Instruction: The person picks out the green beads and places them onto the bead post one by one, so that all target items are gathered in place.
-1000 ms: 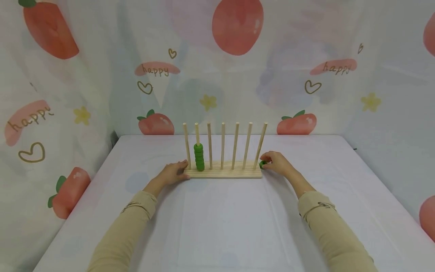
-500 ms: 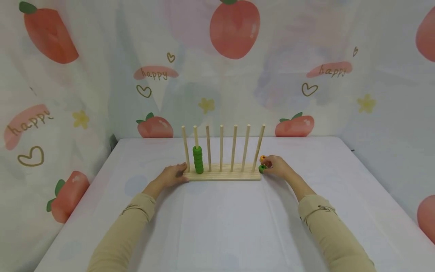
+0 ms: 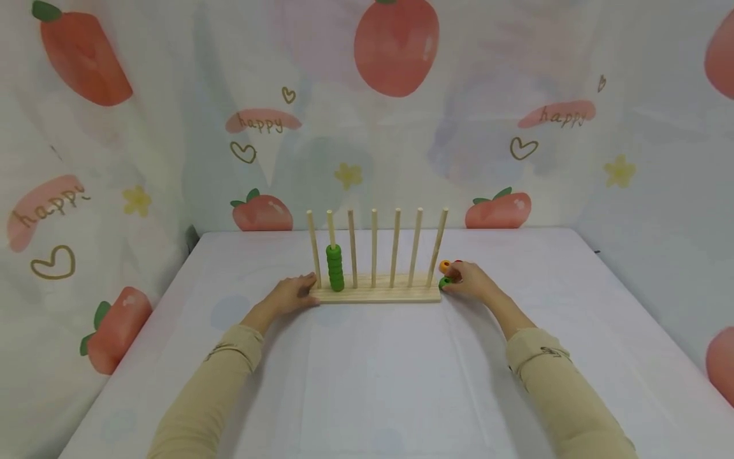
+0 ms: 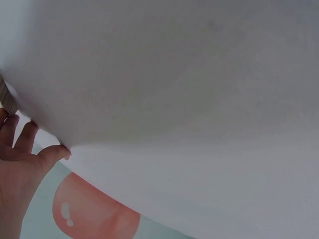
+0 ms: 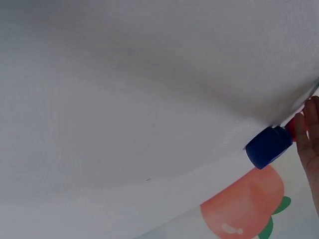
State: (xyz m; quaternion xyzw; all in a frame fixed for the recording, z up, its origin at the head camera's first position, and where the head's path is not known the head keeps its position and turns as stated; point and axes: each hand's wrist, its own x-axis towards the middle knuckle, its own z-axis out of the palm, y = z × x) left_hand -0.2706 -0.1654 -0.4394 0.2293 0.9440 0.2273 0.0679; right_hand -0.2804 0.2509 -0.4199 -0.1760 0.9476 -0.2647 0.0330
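A wooden peg rack (image 3: 378,294) stands on the white table, with a row of upright pegs. Green ring-shaped beads (image 3: 335,268) are stacked on its second peg from the left. My left hand (image 3: 287,295) holds the rack's left end, thumb at the front and fingers behind. At the right end, my right hand (image 3: 470,280) has its thumb and a finger about a loose green bead (image 3: 445,283). An orange bead (image 3: 444,265) and a red bead (image 3: 458,261) lie just behind it. In the right wrist view a blue bead (image 5: 269,147) sits beside the fingers.
White cloth covers the table (image 3: 378,376). A fruit-printed curtain (image 3: 395,146) rises behind it and along both sides. The other pegs, such as the middle peg (image 3: 374,248), bear no beads.
The right hand's fingers have shifted slightly right, uncovering the orange bead and then part of the red one. The left hand stays at the rack's end. The head view has tilted slightly.
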